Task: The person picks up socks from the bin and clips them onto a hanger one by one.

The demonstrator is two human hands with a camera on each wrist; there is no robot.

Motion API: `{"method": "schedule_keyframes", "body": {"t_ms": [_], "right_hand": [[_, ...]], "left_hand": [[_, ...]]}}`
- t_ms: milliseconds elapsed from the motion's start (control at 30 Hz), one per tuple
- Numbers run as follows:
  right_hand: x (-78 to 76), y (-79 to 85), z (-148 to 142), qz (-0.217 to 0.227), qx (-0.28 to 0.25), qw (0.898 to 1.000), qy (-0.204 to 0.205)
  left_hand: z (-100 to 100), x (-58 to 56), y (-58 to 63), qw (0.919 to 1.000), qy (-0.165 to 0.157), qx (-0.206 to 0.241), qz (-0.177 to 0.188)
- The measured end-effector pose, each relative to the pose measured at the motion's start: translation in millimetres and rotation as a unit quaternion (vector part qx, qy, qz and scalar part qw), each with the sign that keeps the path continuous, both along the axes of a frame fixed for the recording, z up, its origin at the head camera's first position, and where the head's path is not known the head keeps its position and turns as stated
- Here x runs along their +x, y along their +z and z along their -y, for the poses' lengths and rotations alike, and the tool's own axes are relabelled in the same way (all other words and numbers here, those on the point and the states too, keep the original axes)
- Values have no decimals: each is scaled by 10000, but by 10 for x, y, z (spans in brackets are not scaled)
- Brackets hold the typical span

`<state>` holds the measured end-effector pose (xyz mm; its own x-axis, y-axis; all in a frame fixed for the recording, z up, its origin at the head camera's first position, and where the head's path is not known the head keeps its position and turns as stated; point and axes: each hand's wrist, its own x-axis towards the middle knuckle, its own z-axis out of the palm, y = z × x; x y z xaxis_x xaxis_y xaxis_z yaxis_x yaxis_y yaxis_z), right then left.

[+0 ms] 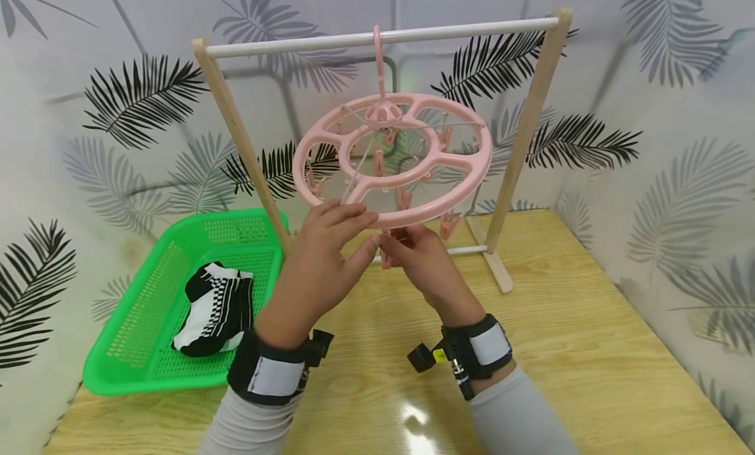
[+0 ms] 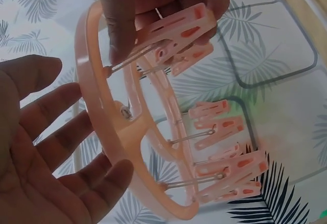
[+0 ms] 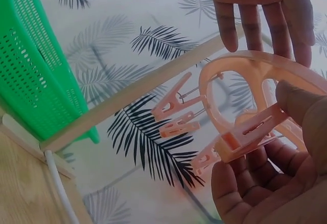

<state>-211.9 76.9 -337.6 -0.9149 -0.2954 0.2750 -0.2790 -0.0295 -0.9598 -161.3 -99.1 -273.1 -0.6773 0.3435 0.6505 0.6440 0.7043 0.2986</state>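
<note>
A round pink clip hanger point(image 1: 430, 210) hangs by its hook from a white rail. My left hand point(image 1: 318, 261) rests its outstretched fingertips against the hanger's near rim, as the left wrist view shows too. Just below that rim, my right hand point(image 1: 426, 263) pinches a pink clothespin point(image 3: 250, 134) between thumb and fingers. The clothespin dangles from the ring by a short link. Other pink clothespins point(image 2: 232, 168) hang around the ring, their jaws holding nothing. Part of the right hand's fingers is hidden behind the rim in the head view.
A green basket point(image 1: 126, 291) stands at the left of the wooden table point(image 1: 590, 350), with black-and-white socks point(image 1: 218, 304) inside. The rack's wooden posts point(image 1: 525, 134) flank the hanger, under the white rail point(image 1: 460, 31). A leaf-patterned backdrop stands behind.
</note>
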Motion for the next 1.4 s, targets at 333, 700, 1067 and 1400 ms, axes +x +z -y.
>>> {"method": "schedule_keyframes", "body": {"t_ms": [333, 700, 1067, 1400], "right_hand": [[7, -85, 104, -81, -764, 9970, 9], [240, -277, 75, -380, -1060, 9930, -357], [219, -233, 24, -389, -1184, 9909, -501], [225, -189, -23, -542, -1002, 9912, -671]], "left_hand": [[175, 10, -219, 9898, -94, 1186, -781], [926, 36, -621, 9909, 913, 984, -72], [1973, -227, -794, 9669, 1959, 340, 1599], [2557, -615, -1103, 8939, 2957, 188, 3364]]}}
